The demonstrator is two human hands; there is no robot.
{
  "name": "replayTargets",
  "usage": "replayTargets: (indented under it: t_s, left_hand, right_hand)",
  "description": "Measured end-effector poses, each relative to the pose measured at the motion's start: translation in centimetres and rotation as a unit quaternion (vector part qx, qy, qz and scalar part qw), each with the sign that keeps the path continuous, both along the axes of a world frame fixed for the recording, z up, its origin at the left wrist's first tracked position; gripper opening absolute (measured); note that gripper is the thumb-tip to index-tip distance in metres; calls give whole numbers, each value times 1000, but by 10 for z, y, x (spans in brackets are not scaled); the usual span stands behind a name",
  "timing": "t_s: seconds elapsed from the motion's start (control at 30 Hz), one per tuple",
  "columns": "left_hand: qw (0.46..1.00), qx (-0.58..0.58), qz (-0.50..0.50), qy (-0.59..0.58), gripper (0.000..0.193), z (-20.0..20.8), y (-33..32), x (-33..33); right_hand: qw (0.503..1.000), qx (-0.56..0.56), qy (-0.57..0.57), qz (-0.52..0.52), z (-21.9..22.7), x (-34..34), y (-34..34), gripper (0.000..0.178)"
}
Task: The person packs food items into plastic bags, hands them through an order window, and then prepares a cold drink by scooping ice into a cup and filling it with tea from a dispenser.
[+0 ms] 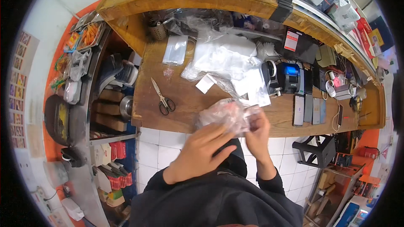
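A crinkled clear plastic bag [223, 115] with something pinkish-red showing through lies at the front edge of the wooden table. Its contents are too blurred to name. My left hand [202, 151] reaches over the bag's near left side, fingers stretched out against the plastic and thumb apart. My right hand [257, 136] is closed on the gathered right end of the bag. Left of the bag, black-handled scissors [161, 98] lie with their blades pointing away. Just beyond it are a white paper square [205, 83] and a heap of clear plastic bags [227, 52].
A stack of clear sleeves [175, 49] lies at the back left by a metal cylinder [157, 30]. To the right stand a small blue-and-black printer [291, 77] and several phones [299, 110]. A wooden shelf [189, 0] overhangs the table. A black stool [315, 151] stands below.
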State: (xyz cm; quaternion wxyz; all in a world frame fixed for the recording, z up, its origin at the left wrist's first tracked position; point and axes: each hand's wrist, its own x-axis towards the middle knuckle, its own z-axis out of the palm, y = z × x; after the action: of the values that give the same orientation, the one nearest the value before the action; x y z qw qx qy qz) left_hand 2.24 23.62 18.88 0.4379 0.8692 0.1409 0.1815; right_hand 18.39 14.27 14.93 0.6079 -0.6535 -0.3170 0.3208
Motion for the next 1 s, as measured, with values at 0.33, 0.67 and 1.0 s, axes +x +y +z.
replayTargets:
  t_s: [0.33, 0.67, 1.0]
  left_hand:
    - [998, -54, 16, -15, 49, -228, 21, 24]
    - [997, 82, 1, 4, 40, -233, 37, -18]
    - [956, -158, 248, -14, 35, -345, -21, -16]
  right_hand:
    - [919, -52, -261, 289, 23, 29, -16, 64]
    - [960, -104, -222, 131, -130, 28, -27, 43]
    - [939, -66, -316, 121, -105, 78, -28, 32]
